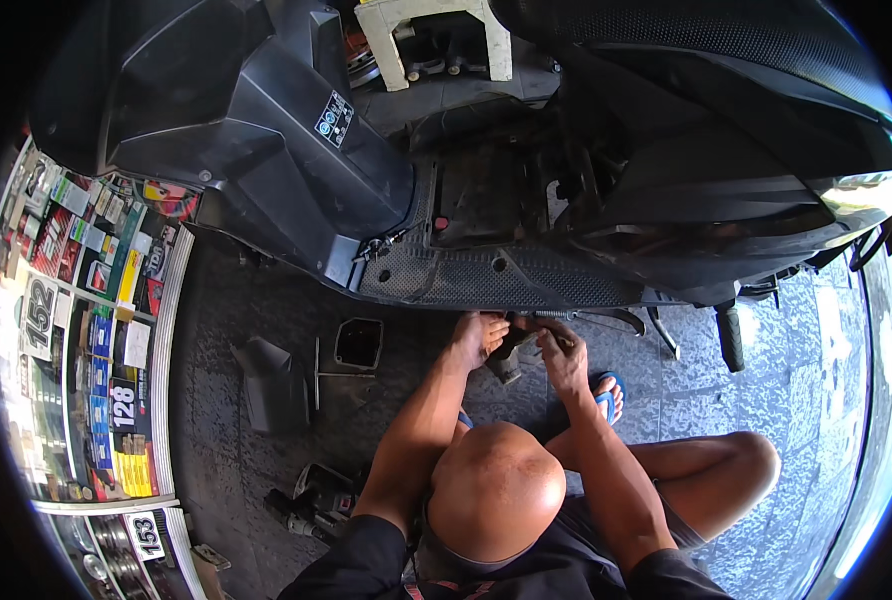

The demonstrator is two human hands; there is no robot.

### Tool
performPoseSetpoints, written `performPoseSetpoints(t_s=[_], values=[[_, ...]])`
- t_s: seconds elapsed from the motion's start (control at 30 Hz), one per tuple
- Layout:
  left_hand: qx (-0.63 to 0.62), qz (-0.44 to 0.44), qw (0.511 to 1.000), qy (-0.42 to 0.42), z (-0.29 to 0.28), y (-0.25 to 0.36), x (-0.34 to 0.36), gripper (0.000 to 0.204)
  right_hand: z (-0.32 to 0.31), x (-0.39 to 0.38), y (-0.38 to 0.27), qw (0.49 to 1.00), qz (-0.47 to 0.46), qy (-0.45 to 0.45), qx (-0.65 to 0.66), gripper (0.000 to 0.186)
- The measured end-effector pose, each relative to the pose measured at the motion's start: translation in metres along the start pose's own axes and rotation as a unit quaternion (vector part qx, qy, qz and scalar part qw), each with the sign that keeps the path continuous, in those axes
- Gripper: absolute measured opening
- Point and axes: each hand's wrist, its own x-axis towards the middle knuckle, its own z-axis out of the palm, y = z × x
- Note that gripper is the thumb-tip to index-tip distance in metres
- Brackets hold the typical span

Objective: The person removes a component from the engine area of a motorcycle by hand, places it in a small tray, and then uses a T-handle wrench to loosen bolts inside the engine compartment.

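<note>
A black scooter stands across the view, with its ridged footboard along the middle. My left hand reaches to the underside of the footboard's edge, fingers curled; what they grip is hidden. Just to its right, my right hand has its fingers closed on something small and dark that I cannot make out, also beneath that edge. A dark, grimy metal part shows below and between my two hands.
A black plastic panel, a square dark piece, a thin rod and a power tool lie on the floor. A display case lines the left. A white step stool stands behind the scooter. My bent legs fill the lower middle.
</note>
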Motion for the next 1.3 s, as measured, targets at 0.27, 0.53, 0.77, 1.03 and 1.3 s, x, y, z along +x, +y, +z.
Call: performPoseSetpoints(t_s=[0.27, 0.53, 0.77, 1.03, 1.3], values=[[-0.107, 0.060, 0.992, -0.014, -0.011, 0.000, -0.004, 0.073, -0.018, 0.008, 0.014, 0.989, 0.117, 0.019, -0.084, 0.027], [-0.096, 0.182, 0.978, 0.045, -0.001, -0.007, -0.025, 0.033, -0.057, 0.009, 0.079, 0.976, 0.120, 0.178, -0.044, 0.031], [0.499, 0.430, 0.748, 0.085, 0.030, -0.022, -0.092, 0.048, -0.020, -0.013, 0.048, 0.821, 0.396, -0.185, 0.368, 0.064], [0.562, 0.515, 0.634, 0.132, -0.004, -0.041, -0.105, 0.068, 0.031, 0.002, -0.029, 0.825, 0.398, -0.149, 0.372, 0.081], [0.439, 0.381, 0.697, 0.420, -0.079, -0.073, -0.136, 0.054, 0.085, 0.007, -0.015, 0.885, 0.352, -0.201, 0.227, 0.046]])
